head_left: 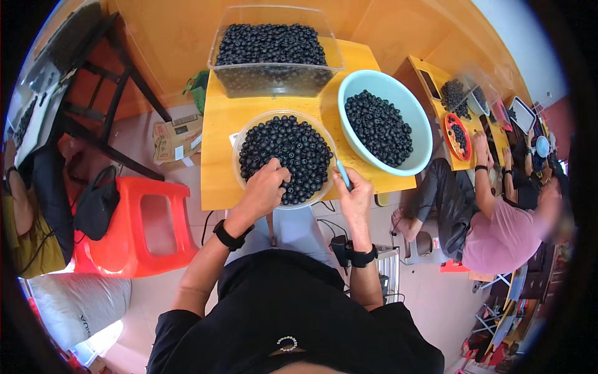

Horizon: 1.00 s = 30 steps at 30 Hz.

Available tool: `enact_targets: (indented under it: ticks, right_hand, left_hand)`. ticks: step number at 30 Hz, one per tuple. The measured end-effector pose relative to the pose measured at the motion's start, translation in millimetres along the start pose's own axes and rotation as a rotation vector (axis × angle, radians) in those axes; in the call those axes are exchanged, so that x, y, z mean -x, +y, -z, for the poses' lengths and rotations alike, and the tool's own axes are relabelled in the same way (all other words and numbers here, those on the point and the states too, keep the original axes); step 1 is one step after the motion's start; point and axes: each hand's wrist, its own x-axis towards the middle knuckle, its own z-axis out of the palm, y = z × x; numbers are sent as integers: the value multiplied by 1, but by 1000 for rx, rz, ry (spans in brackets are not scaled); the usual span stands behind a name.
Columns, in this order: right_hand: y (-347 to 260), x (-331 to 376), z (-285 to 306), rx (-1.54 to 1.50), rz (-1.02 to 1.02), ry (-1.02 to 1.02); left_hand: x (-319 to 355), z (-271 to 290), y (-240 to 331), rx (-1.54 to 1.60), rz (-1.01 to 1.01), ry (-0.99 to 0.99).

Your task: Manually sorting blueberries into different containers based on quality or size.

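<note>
My left hand [268, 186] is over a clear round bowl [238, 163] of small black bead-like balls [293, 153]. Its fingers are curled in among the balls, and whatever they pinch is hidden. At the bowl's right rim my right hand [354, 194] grips a slim tool with a light blue handle [343, 172]. The tool's working end cannot be made out. Right of the bowl stands a pale blue basin [418, 118] with more of these balls. Behind the bowl is a clear rectangular tub [271, 81], heaped with them too.
All these containers stand on a yellow table [218, 112]. A red plastic stool [149, 249] and a dark wooden frame [118, 93] are on my left. At right, a person in pink [501, 237] works at another yellow table beside a red oval tray [450, 128].
</note>
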Motion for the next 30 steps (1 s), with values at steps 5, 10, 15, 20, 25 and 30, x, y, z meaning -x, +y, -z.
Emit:
enact_targets:
  ticks: [5,10,15,20,25,30]
  right_hand:
    - [-12,4,-1,67,-79,-44]
    - [-14,6,-8,60,-57,-50]
    - [-6,9,-8,65,-18,-33]
    - [-6,13,-8,53,-67,-50]
    - [-18,12,-12,38,-56,-67]
    - [-29,11,-15,-6,-46,-59]
  left_hand:
    - [1,2,-3,58,-14,-16]
    - [1,0,-2,-10,-38,22]
    - [1,1,-3,-8,-49,6]
    - [1,5,-6,271,46,42]
    - [-1,31,5,1108,276,-25]
    - [2,37,2,1492,352,23]
